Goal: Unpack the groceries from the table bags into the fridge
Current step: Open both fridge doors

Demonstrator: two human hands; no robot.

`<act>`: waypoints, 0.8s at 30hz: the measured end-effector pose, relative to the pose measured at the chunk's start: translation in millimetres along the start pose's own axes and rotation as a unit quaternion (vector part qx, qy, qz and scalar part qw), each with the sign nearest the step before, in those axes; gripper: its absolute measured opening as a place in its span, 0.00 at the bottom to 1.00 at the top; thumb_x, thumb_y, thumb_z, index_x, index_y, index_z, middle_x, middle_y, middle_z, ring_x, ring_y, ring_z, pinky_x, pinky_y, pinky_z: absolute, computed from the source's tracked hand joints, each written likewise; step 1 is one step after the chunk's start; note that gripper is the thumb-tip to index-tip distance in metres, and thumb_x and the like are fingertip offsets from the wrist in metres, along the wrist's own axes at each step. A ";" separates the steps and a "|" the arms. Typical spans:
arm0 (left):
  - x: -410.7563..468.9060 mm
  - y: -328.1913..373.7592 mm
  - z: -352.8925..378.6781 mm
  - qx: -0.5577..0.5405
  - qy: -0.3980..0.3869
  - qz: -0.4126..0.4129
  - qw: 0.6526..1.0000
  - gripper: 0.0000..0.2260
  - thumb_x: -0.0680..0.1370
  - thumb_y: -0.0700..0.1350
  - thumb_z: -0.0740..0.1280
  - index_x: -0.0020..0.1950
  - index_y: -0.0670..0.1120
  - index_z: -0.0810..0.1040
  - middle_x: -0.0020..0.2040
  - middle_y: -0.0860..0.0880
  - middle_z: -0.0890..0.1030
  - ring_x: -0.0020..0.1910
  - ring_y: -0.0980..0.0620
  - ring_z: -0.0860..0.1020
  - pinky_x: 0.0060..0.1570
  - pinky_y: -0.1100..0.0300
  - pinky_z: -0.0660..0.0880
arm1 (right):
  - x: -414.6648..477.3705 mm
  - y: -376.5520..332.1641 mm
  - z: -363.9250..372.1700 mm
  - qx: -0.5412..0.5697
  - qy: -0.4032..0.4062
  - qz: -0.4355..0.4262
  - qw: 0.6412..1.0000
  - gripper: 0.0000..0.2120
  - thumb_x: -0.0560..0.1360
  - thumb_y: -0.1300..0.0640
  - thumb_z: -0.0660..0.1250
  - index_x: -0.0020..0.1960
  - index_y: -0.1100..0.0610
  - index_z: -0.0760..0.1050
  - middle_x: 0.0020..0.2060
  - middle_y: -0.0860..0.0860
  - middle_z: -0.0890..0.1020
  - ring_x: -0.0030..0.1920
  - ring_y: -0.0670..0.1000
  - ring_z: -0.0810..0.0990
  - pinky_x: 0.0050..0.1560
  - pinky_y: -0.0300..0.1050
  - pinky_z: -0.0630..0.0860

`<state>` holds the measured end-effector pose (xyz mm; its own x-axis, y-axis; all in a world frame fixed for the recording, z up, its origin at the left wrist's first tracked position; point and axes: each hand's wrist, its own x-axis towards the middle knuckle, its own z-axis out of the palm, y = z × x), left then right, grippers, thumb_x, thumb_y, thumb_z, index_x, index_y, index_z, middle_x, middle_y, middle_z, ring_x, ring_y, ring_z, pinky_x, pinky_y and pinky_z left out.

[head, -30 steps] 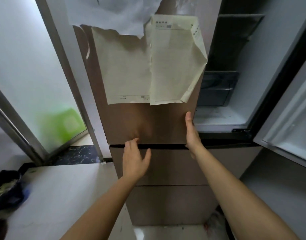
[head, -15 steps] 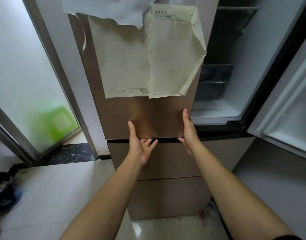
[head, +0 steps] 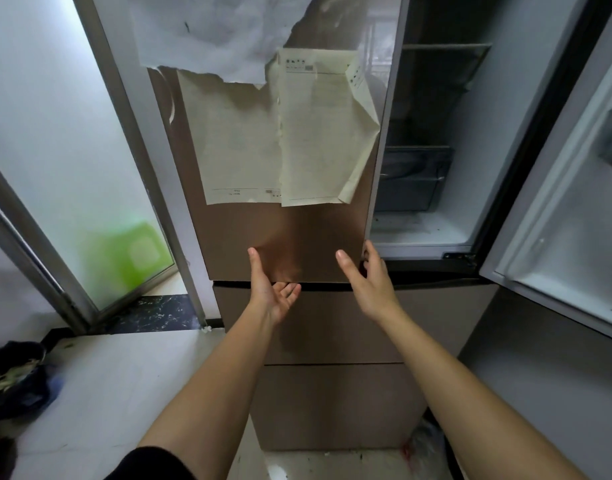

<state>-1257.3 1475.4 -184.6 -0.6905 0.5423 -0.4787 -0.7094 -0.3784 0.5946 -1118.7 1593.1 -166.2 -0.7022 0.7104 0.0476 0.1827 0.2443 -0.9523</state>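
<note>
Gripping the upright free edge of the fridge door, the right hand curls round it; the left hand hovers open, empty, just below.

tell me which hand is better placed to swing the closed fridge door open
Right, probably: the right hand hooks its fingers round the free edge of the closed door, while the left hand lies palm up at the bottom seam, away from it.
</note>
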 end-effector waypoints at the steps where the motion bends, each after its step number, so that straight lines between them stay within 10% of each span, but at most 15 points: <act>1: 0.5 -1.0 0.5 0.001 0.005 0.001 1.000 0.49 0.71 0.76 0.60 0.82 0.47 0.53 0.79 0.38 0.58 0.75 0.39 0.65 0.69 0.50 0.71 | 0.5 -2.7 -4.6 -0.010 -0.005 -0.018 1.000 0.47 0.72 0.28 0.64 0.82 0.46 0.47 0.81 0.48 0.53 0.79 0.51 0.56 0.77 0.55 0.58; 6: 0.9 -12.1 6.8 -0.014 0.021 0.023 0.999 0.41 0.73 0.72 0.63 0.79 0.49 0.61 0.74 0.43 0.69 0.71 0.43 0.70 0.69 0.48 0.70 | 20.7 -36.4 -25.9 0.011 -0.003 -0.078 0.997 0.49 0.73 0.30 0.65 0.81 0.41 0.38 0.82 0.46 0.48 0.80 0.50 0.50 0.78 0.55 0.54; 13: 3.3 -18.1 25.6 -0.060 0.001 0.009 0.998 0.48 0.70 0.75 0.64 0.81 0.49 0.54 0.80 0.40 0.55 0.79 0.41 0.58 0.72 0.38 0.64 | 41.7 -74.4 -32.1 0.052 -0.059 -0.082 0.994 0.42 0.77 0.35 0.63 0.81 0.41 0.42 0.81 0.45 0.55 0.80 0.52 0.54 0.78 0.58 0.55; 24: 4.9 -27.7 25.9 -0.022 -0.018 0.024 0.999 0.45 0.71 0.74 0.62 0.80 0.50 0.58 0.79 0.38 0.59 0.76 0.40 0.64 0.68 0.41 0.69 | 23.0 -63.7 -47.0 0.025 -0.055 -0.116 0.991 0.28 0.84 0.46 0.57 0.81 0.44 0.52 0.79 0.47 0.62 0.76 0.47 0.63 0.72 0.41 0.60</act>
<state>-1237.4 1508.0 -186.7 -0.7192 0.5495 -0.4252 -0.6811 -0.4366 0.5877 -1114.2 1624.9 -90.3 -0.7922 0.5625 0.2366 -0.0244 0.3581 -0.9333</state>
